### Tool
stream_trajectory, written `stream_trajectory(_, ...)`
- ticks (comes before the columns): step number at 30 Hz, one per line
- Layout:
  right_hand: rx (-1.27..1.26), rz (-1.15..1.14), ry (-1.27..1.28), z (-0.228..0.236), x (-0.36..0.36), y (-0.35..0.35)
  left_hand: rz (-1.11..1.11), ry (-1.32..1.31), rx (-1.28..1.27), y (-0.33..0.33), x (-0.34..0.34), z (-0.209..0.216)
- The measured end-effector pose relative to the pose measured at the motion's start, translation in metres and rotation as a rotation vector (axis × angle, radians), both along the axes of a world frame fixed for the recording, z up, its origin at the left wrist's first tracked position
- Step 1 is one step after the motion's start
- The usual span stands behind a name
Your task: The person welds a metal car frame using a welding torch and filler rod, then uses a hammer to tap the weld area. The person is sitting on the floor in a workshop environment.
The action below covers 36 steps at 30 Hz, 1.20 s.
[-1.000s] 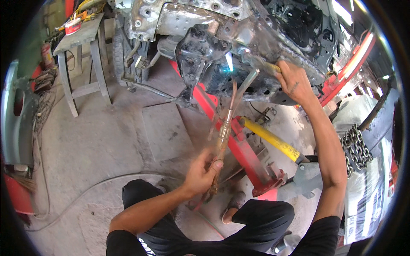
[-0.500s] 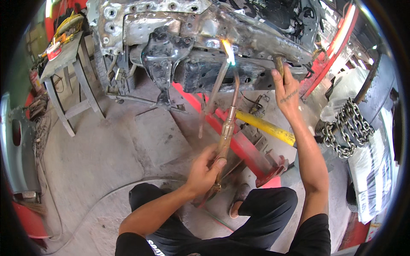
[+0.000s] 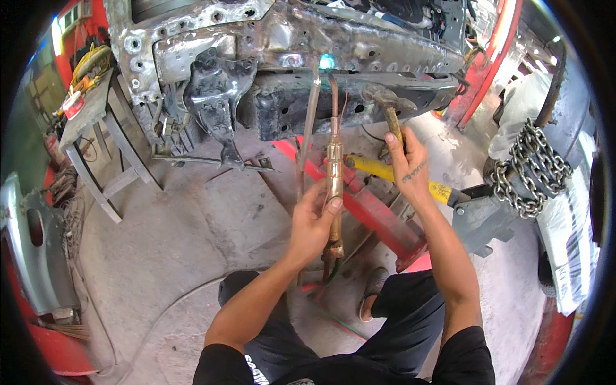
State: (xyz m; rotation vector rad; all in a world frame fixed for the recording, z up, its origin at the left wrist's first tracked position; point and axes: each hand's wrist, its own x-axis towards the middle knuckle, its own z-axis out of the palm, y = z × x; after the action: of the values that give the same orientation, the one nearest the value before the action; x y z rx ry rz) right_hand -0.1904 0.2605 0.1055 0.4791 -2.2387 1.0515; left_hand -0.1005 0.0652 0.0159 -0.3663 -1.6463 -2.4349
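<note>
My left hand [image 3: 312, 226] is closed around the brass body of a gas torch [image 3: 335, 168]. Its bent copper tip points up at the scorched metal frame rail [image 3: 378, 56] of a vehicle, where a blue-white glow [image 3: 326, 61] shows. Alongside the torch runs a long grey rod [image 3: 309, 122]; whether my fingers also grip it I cannot tell. My right hand [image 3: 410, 168] grips the wooden handle of a hammer [image 3: 393, 120]. The hammer's head is in front of the dark lower beam [image 3: 289, 108], below the rail. A black bracket [image 3: 218, 90] hangs left of the beam.
A red stand with a yellow bar [image 3: 372, 168] is beneath the beam. Heavy chain [image 3: 532, 167] hangs at right. A grey bench [image 3: 96, 122] carries cables at left. A hose [image 3: 186, 295] crosses the floor near my feet.
The bright orange-white flame has shrunk to a small blue-white glow. My right hand and the hammer have come down and left, and the hammer head now shows. The torch stands more upright.
</note>
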Motion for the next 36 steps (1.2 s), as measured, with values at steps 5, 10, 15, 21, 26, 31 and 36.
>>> stream_trajectory(5,0.062,-0.017,-0.068,-0.009,0.009,0.006,-0.032,-0.025,-0.037,0.003,-0.002,-0.003)
stream_trajectory(10,-0.084,0.01,-0.154,-0.02,0.024,0.002,0.001,-0.002,0.016,0.0,-0.004,-0.007)
stream_trajectory(15,-0.54,0.232,-0.296,-0.04,0.026,0.016,0.006,0.016,-0.025,-0.007,-0.004,-0.008)
stream_trajectory(21,-0.627,0.259,-0.265,-0.037,0.033,0.015,0.001,-0.002,-0.008,-0.006,-0.005,-0.011)
stream_trajectory(26,-0.501,0.152,-0.34,-0.061,0.031,0.024,0.002,0.022,-0.037,-0.002,-0.006,-0.008)
stream_trajectory(31,-0.536,0.2,-0.365,-0.06,0.033,0.024,0.01,0.01,-0.029,-0.004,-0.007,-0.007)
stream_trajectory(36,-0.559,0.218,-0.42,-0.05,0.04,0.018,-0.009,0.002,-0.049,-0.005,-0.007,-0.01)
